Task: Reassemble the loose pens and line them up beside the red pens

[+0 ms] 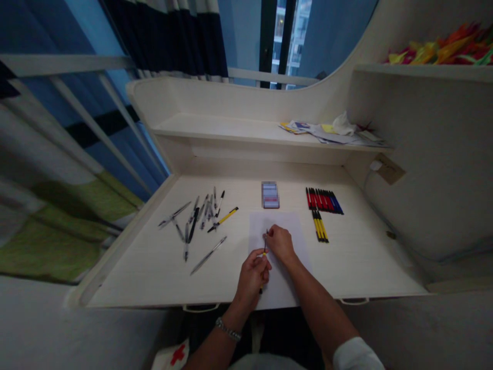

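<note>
My left hand [252, 275] is closed around a yellow and black pen [263, 257] held over a white sheet of paper [296, 226]. My right hand [280, 242] pinches the pen's thin upper end just above the left hand. Both hands are near the front middle of the white desk [154, 277]. A loose scatter of pens [198, 218] lies to the left, one of them yellow [225, 218].
A neat row of red, black and blue pens [323, 200] lies at the right, with yellow pens [320, 226] below it. A small blurred card [270, 195] lies behind the paper. Papers [331, 131] sit on the back shelf. Colourful folded items [442, 51] top the right shelf.
</note>
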A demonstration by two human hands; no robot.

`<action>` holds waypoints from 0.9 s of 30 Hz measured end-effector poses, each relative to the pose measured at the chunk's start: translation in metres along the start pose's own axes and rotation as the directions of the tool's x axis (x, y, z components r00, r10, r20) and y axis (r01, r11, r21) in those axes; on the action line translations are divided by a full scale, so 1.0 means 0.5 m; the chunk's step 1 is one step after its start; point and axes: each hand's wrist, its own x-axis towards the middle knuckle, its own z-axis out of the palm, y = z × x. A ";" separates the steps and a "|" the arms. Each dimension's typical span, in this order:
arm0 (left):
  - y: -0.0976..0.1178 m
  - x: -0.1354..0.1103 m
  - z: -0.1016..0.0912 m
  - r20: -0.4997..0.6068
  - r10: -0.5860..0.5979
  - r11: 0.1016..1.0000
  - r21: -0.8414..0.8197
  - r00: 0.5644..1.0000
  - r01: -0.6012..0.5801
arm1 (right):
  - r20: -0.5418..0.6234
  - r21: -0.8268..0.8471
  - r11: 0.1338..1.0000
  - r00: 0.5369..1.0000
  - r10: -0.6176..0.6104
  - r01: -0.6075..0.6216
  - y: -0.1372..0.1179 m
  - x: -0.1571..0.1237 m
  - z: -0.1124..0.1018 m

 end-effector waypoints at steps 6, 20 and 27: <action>0.000 0.009 0.006 -0.007 -0.009 0.999 -0.031 1.000 0.009 | -0.041 0.089 0.995 0.998 -0.042 0.045 0.005 -0.014 -0.009; -0.018 -0.003 0.020 0.027 -0.031 0.999 0.030 0.999 0.030 | -0.017 0.555 0.830 0.997 0.076 -0.054 0.027 -0.007 -0.062; -0.020 0.002 0.010 0.000 -0.020 0.999 0.032 1.000 0.020 | -0.009 -0.096 0.994 0.998 0.054 -0.055 0.031 -0.023 -0.026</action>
